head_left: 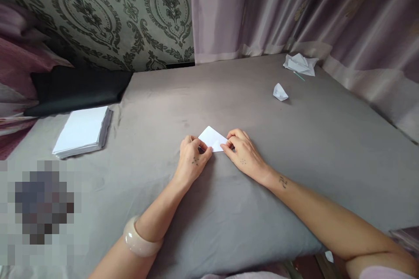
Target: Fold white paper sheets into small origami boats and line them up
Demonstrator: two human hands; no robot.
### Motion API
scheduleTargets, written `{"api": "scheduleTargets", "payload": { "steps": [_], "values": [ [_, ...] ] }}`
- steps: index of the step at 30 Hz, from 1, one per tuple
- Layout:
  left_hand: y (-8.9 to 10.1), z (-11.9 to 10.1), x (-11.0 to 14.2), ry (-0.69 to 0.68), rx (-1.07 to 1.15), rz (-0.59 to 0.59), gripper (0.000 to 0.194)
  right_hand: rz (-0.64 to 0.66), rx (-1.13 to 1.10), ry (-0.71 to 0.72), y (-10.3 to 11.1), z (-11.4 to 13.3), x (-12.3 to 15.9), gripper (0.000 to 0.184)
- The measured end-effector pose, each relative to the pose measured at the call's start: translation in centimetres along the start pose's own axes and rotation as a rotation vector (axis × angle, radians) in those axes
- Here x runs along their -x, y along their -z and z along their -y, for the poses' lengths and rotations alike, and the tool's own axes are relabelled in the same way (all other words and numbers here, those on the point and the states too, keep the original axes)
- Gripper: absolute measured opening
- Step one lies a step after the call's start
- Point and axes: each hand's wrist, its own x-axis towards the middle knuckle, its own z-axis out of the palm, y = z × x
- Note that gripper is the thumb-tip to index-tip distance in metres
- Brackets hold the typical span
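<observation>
A small white folded paper, triangular in shape, lies on the grey cloth surface in the middle. My left hand has its fingers curled and presses the paper's left corner. My right hand pinches the paper's right edge with bent fingers. Both hands rest on the cloth, one at each side of the paper.
A stack of white sheets lies at the left. A small folded paper piece sits further back on the right, and crumpled white papers lie near the curtain. A black cushion rests against the patterned wall.
</observation>
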Motion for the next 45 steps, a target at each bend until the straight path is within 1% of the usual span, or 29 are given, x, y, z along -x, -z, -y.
{"api": "scheduleTargets", "payload": {
  "steps": [1, 3, 4, 5, 6, 9, 11, 14, 16, 17, 18, 20, 23, 26, 29, 32, 35, 38, 40, 43, 45],
  "values": [
    [0.0, 0.1, 0.0, 0.008, 0.002, -0.014, 0.011, 0.009, 0.012, 0.001, 0.1, 0.1, 0.0, 0.02],
    [0.2, 0.3, 0.1, -0.007, 0.007, -0.036, 0.027, 0.029, 0.047, 0.008, 0.3, 0.4, 0.1, 0.019],
    [0.3, 0.4, 0.2, -0.043, 0.002, -0.038, 0.035, 0.042, 0.069, 0.02, 0.4, 0.4, 0.0, 0.018],
    [0.5, 0.4, 0.3, -0.098, -0.015, -0.033, 0.039, 0.056, 0.092, 0.037, 0.6, 0.4, -0.2, 0.017],
    [0.7, 0.5, 0.3, -0.167, -0.044, -0.018, 0.039, 0.072, 0.116, 0.06, 0.8, 0.3, -0.5, 0.015],
    [1.2, 0.7, 0.5, -0.346, -0.164, 0.055, 0.03, 0.129, 0.2, 0.17, 1.3, -0.5, -2.2, 0.011],
    [1.4, 1.0, 0.4, -0.424, -0.221, 0.094, 0.026, 0.161, 0.261, 0.264, 1.4, -1.2, -3.6, 0.01],
    [1.1, 1.3, 0.4, -0.523, -0.265, 0.084, 0.02, 0.143, 0.323, 0.325, 1.4, -1.7, -4.9, 0.007],
    [0.8, 1.5, 0.4, -0.59, -0.287, 0.05, 0.016, 0.116, 0.318, 0.313, 1.2, -1.3, -4.5, 0.007],
    [0.7, 1.5, 0.4, -0.623, -0.3, 0.031, 0.015, 0.116, 0.304, 0.309, 1.1, -0.9, -4.0, 0.011],
    [0.6, 1.5, 0.4, -0.65, -0.313, 0.016, 0.015, 0.13, 0.293, 0.305, 1.1, -0.4, -3.2, 0.017],
    [0.7, 1.5, 0.5, -0.688, -0.331, 0.014, 0.016, 0.18, 0.272, 0.307, 0.9, 0.7, -1.4, 0.023],
    [1.5, 1.7, 0.4, -0.717, -0.308, 0.076, 0.018, 0.158, 0.249, 0.275, 0.6, 2.1, 1.1, 0.025],
    [2.4, 2.2, 0.3, -0.74, -0.278, 0.138, 0.028, 0.093, 0.211, 0.252, 0.1, 2.7, 2.1, 0.02],
    [2.7, 2.7, 0.1, -0.737, -0.247, 0.139, 0.036, 0.038, 0.164, 0.254, -0.7, 2.4, 1.6, 0.019],
    [2.2, 2.9, 0.1, -0.72, -0.178, 0.116, 0.039, -0.004, 0.12, 0.263, -1.2, 1.6, 0.7, 0.02],
    [1.9, 2.7, 0.2, -0.71, -0.138, 0.116, 0.04, -0.02, 0.083, 0.283, -1.2, 0.8, 0.2, 0.023],
    [2.0, 2.7, 0.1, -0.703, -0.195, 0.086, 0.037, -0.026, 0.07, 0.298, -1.1, 0.4, 0.1, 0.025],
    [2.3, 2.9, -0.1, -0.685, -0.226, 0.067, 0.03, -0.035, 0.071, 0.304, -1.0, 0.4, 0.2, 0.025],
    [2.5, 3.3, -0.4, -0.683, -0.203, 0.091, 0.018, -0.042, 0.08, 0.308, -1.1, 0.4, 0.2, 0.025],
    [2.4, 3.4, -0.4, -0.704, -0.199, 0.108, 0.015, -0.031, 0.098, 0.299, -1.1, 0.4, 0.2, 0.028]
  ]
}}
